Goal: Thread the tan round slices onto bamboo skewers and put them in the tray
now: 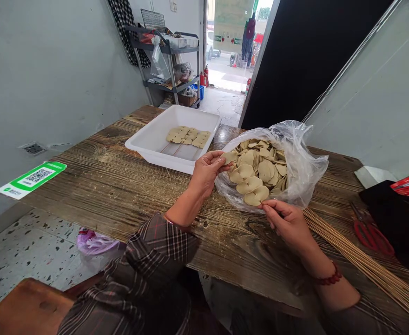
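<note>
My left hand (206,173) pinches a thin beige round slice (229,158) at the near left side of an opened clear plastic bag (304,163). My right hand (286,221) is closed at the near end of a skewer threaded with several round slices (249,185); most of the stick is hidden behind them. Loose slices (267,170) of the same kind fill the bag. Beyond my left hand stands a white plastic tray (148,139), where finished-looking skewers of slices (188,136) lie side by side.
Bare bamboo skewers (361,258) lie in a bundle on the wooden table (121,181) at right, beside red-handled scissors (370,232) and a black cloth (396,218). A green QR-code card (33,179) is at the left edge. A grey cart (169,49) stands behind.
</note>
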`<state>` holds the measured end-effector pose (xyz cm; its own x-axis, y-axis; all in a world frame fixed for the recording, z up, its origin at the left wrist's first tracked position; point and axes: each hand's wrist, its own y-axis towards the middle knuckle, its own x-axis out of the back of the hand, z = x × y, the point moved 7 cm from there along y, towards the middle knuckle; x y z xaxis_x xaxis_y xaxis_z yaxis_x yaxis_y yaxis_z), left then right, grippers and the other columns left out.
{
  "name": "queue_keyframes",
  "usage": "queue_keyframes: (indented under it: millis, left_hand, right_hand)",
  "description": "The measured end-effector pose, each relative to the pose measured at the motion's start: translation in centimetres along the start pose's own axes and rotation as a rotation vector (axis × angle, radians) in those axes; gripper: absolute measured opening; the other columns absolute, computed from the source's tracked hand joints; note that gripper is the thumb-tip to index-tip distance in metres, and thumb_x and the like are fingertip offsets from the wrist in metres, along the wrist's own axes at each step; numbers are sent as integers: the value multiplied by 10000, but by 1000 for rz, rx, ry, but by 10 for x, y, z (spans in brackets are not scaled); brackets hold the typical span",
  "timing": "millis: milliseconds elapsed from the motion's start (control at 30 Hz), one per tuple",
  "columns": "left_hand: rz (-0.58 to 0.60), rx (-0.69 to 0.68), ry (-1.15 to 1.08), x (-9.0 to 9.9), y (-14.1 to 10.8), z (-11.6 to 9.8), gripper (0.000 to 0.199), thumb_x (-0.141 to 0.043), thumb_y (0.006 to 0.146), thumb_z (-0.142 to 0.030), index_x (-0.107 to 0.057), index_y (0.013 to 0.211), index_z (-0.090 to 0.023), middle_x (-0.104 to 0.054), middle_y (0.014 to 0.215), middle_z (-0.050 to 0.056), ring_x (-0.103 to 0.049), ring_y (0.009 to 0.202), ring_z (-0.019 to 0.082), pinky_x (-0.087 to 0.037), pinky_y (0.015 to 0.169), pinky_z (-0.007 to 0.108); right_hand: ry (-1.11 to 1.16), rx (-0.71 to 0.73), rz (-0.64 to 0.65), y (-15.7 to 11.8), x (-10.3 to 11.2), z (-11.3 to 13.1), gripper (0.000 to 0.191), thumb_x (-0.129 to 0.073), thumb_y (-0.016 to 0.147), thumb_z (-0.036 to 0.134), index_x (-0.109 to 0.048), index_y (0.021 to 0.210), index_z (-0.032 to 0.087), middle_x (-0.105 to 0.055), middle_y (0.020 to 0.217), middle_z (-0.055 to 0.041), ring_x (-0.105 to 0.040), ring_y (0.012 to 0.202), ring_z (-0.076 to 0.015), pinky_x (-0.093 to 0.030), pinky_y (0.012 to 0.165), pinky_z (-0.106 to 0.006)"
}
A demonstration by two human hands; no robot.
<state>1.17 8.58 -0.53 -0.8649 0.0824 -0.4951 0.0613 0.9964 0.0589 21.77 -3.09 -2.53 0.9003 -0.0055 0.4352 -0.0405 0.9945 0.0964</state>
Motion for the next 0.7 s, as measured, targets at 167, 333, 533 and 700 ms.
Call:
queue_keyframes:
  millis: [167, 333, 533, 700]
  left_hand:
    - [-13, -7, -4, 1, 0, -1, 241, -757, 687, -200, -643, 887, -129, -693, 774, 17, -675, 669, 109, -553, 676, 232]
    - [-2, 12, 4, -2, -2, 0, 269, -783, 664, -225, -645, 875, -131, -689, 772, 13, -680, 684, 122, -556, 678, 245]
    - [4, -10, 51, -3, -3, 1, 264, -792, 652, -246, -658, 848, -132, -689, 772, 17, -681, 712, 128, -563, 686, 245]
    - [-14, -82, 112, -3, -3, -4, 249, -812, 631, -260, -680, 799, -132, -670, 779, 6, -663, 707, 110, -575, 712, 246]
  right_hand:
    - [3, 13, 11, -1, -1, 0, 336, -561, 887, 450, -713, 893, 151, -502, 465, 39, -429, 402, -100, -312, 403, -219]
    - [-14, 13, 3, 0, -1, -2, 333, -561, 887, 450, -720, 895, 157, -508, 469, 35, -448, 428, -110, -317, 415, -220]
    - [-29, 9, -6, 1, 0, -3, 322, -555, 888, 424, -721, 908, 148, -508, 465, 38, -442, 418, -107, -317, 426, -224]
    - [-41, 13, -5, 2, -1, -3, 306, -547, 893, 402, -721, 892, 150, -508, 472, 37, -438, 428, -106, -313, 432, -225]
